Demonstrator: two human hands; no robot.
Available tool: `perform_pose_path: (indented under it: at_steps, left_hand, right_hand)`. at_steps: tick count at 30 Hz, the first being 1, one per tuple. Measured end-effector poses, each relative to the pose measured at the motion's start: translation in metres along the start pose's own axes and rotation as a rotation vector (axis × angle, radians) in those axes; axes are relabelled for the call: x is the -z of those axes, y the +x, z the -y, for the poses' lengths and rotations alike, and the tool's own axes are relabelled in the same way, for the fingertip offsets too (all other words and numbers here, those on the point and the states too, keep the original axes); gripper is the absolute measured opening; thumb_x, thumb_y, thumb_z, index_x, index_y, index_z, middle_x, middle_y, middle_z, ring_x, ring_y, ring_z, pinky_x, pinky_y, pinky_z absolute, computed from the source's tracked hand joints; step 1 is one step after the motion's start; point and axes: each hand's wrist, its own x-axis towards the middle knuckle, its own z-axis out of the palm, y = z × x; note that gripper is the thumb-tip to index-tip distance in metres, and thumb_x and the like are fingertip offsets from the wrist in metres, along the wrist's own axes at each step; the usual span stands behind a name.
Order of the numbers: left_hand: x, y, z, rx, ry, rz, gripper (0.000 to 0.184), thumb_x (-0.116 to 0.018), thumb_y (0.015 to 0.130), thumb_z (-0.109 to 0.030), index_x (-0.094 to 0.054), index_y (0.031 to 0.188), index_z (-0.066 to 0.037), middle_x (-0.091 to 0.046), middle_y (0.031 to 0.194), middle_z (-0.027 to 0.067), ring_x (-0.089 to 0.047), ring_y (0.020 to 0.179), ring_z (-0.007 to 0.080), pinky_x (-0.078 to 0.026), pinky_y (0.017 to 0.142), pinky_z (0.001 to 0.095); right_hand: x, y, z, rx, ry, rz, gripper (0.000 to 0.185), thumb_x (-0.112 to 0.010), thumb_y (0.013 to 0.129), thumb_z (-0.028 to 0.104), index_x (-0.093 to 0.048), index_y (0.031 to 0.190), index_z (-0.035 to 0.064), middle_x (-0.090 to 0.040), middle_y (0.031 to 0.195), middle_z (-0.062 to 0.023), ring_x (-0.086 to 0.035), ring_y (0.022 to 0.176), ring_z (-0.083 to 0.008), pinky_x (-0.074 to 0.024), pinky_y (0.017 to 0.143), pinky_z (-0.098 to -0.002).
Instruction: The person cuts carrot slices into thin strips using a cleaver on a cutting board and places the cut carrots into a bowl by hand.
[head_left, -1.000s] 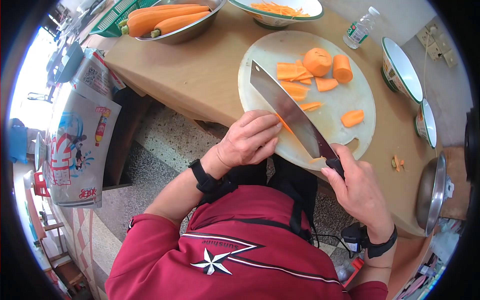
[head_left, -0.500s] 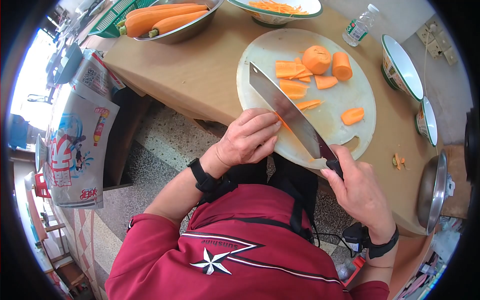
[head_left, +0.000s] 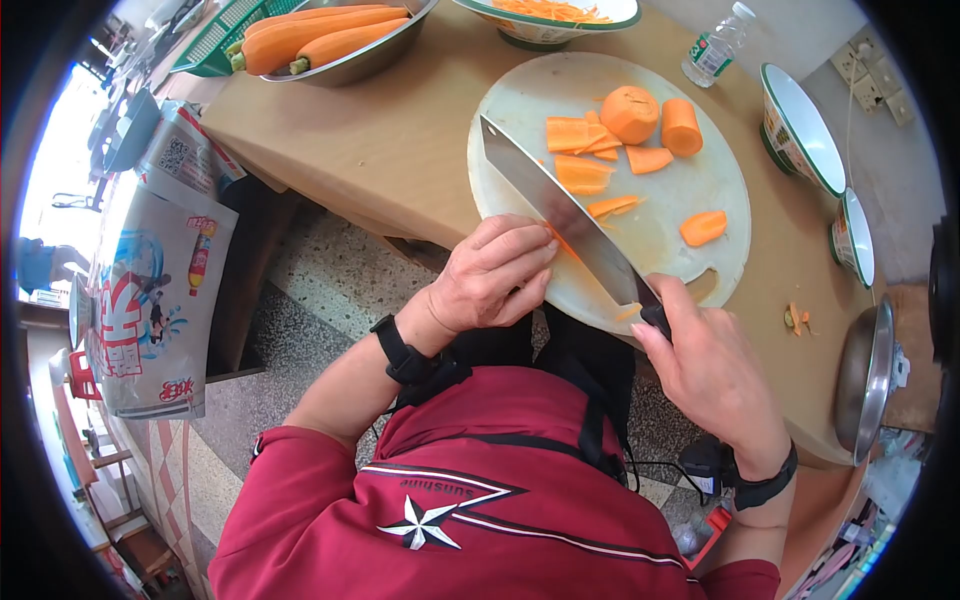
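Note:
My right hand (head_left: 705, 360) is wrapped round the black handle of a large knife (head_left: 565, 205), whose blade slants up and left across a round white cutting board (head_left: 715, 180). At the board's near left edge, my left hand (head_left: 497, 272) has its fingers curled down on a thin carrot piece (head_left: 562, 243) beside the blade. Beyond the knife lie flat carrot slices (head_left: 583, 175), a thick carrot chunk (head_left: 630, 114), a carrot cylinder (head_left: 681, 127) and, further right, a single carrot piece (head_left: 703, 228). My left fingertips are partly hidden.
Whole carrots (head_left: 318, 38) lie in a metal bowl (head_left: 385, 52) at the back left. A bowl of shredded carrot (head_left: 550, 34), a plastic bottle (head_left: 712, 52) and two enamel bowls (head_left: 803, 125) stand round the board. Carrot scraps (head_left: 797, 319) and a metal basin (head_left: 862, 385) are right.
The knife has shifted up and left, its tip now nearer the board's left edge, and my right hand has moved with it. My left hand stays nearly in place.

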Motion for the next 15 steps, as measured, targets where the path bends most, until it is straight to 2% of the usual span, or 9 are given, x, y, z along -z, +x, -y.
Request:
perform_pose_path:
  at_steps: [8, 15]
  left_hand:
    - [0.0, 0.001, -0.001, 0.006, -0.002, -0.002, 0.028, -0.067, 0.072, 0.002, -0.07, 0.1, 0.006, -0.067, 0.103, 0.0151, -0.066, 0.096, 0.0315, -0.055, 0.084, 0.0375]
    - [0.0, 0.002, -0.002, 0.01, 0.015, 0.007, 0.028, -0.068, 0.072, 0.001, -0.071, 0.1, 0.005, -0.066, 0.104, 0.0154, -0.066, 0.095, 0.0318, -0.055, 0.084, 0.0374]
  right_hand:
    - [-0.007, 0.023, 0.006, 0.039, 0.005, -0.01, 0.024, -0.058, 0.096, 0.016, -0.048, 0.106, -0.0027, -0.06, 0.068, -0.0237, -0.062, 0.069, -0.0438, -0.0466, 0.061, -0.0523]
    - [-0.024, 0.056, 0.004, 0.126, -0.018, -0.118, 0.024, -0.059, 0.096, 0.018, -0.048, 0.099, -0.0024, -0.063, 0.071, -0.0245, -0.064, 0.071, -0.0439, -0.0498, 0.063, -0.0513]
